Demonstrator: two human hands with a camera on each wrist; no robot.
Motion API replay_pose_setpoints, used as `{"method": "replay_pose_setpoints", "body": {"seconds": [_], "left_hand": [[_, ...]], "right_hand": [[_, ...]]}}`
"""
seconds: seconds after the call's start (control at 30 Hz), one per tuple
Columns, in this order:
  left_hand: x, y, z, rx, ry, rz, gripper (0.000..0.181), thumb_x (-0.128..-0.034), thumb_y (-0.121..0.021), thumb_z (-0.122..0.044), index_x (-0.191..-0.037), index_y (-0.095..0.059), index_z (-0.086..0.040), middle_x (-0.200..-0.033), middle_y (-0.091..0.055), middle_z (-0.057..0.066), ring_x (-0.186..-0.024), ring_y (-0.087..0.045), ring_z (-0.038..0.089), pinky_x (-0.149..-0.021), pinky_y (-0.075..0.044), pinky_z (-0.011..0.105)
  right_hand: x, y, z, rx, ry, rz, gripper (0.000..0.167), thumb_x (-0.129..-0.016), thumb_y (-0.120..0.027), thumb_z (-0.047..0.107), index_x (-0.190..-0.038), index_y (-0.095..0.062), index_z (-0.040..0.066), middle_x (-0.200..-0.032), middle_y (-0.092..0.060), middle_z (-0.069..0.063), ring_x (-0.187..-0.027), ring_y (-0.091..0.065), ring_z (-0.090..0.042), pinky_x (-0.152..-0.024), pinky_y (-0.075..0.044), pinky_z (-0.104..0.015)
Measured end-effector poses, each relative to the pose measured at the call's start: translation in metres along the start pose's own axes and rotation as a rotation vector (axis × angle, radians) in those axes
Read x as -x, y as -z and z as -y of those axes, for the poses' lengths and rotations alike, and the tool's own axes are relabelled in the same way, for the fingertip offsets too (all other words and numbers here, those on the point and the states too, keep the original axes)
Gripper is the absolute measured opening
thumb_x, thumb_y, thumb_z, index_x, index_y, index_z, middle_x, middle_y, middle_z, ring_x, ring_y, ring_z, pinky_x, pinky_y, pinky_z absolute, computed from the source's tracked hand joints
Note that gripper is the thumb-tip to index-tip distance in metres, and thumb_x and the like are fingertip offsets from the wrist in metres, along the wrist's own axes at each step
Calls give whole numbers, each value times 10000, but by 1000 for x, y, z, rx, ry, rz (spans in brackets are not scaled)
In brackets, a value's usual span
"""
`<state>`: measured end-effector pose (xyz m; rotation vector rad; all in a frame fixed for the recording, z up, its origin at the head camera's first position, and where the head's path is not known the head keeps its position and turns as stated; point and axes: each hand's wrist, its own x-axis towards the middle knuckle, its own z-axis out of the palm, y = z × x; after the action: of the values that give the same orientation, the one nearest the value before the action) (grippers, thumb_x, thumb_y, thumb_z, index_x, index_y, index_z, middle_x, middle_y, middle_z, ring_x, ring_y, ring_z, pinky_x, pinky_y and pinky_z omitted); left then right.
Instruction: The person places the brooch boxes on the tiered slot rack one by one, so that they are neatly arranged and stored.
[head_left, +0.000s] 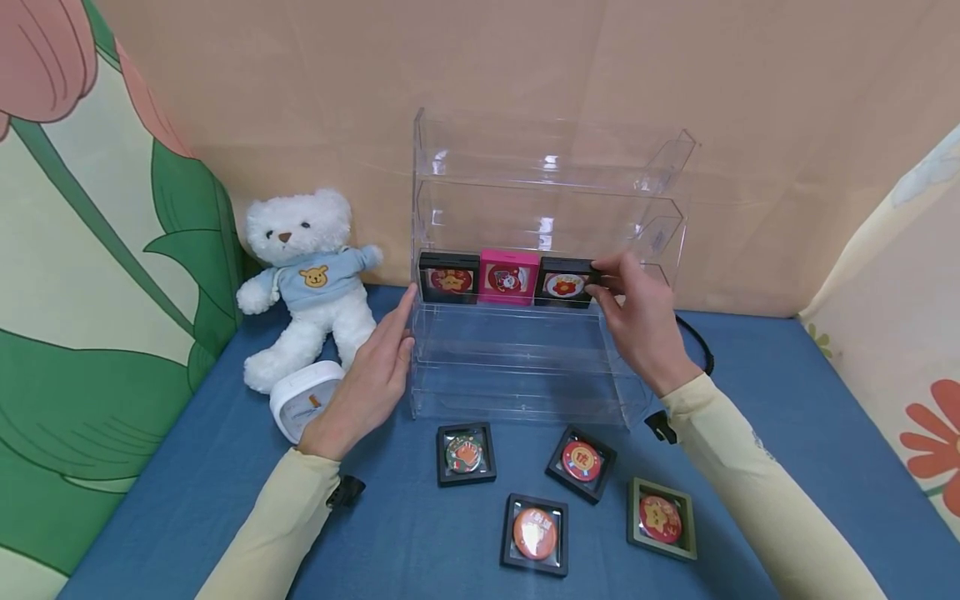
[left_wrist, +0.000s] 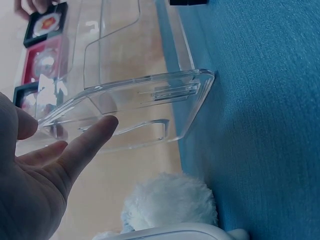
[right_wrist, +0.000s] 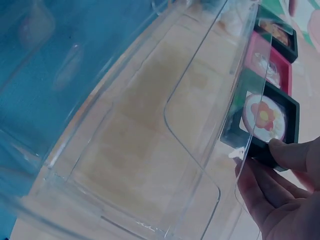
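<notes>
A clear tiered rack [head_left: 517, 333] holds three framed badges side by side on a middle tier: a black one [head_left: 450, 279] at left, a pink one [head_left: 508, 277] in the middle, and a black one with a red flower [head_left: 565, 283] at right. My right hand [head_left: 637, 321] pinches the flower frame [right_wrist: 265, 120] at its right edge, thumb in front. With fingers extended, my left hand [head_left: 367, 375] touches the rack's left side panel [left_wrist: 135, 95].
Four framed badges lie on the blue cloth before the rack, among them a green-framed one [head_left: 662, 518]. A white teddy bear [head_left: 307, 283] and a white clock [head_left: 306, 398] are at left. A black cable [head_left: 697, 337] is behind the right wrist.
</notes>
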<state>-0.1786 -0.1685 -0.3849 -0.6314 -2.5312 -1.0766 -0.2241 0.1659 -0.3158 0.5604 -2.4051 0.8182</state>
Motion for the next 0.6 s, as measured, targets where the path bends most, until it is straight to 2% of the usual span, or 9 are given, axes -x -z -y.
{"method": "replay_pose_setpoints", "body": {"seconds": [0.23, 0.6], "left_hand": [[0, 0, 0, 5, 2, 4, 677, -1097, -392, -89, -1644, -51, -293, -1616, -305, 125, -1393, -412, 288, -1116, -370, 524], [0, 1, -1, 6, 11, 8, 676, -1099, -394, -97, -1644, -50, -299, -1616, -304, 128, -1364, -444, 302, -1104, -386, 524]], "right_hand": [[1, -3, 0, -10, -8, 8, 314, -943, -683, -10, -1228, -552, 7, -1212, -668, -181, -1065, -695, -339, -893, -552, -502], [2, -3, 1, 19, -24, 19, 356, -925, -720, 3, -1242, -558, 5, -1236, -668, -205, -1066, -693, -363, -883, -551, -513]]}}
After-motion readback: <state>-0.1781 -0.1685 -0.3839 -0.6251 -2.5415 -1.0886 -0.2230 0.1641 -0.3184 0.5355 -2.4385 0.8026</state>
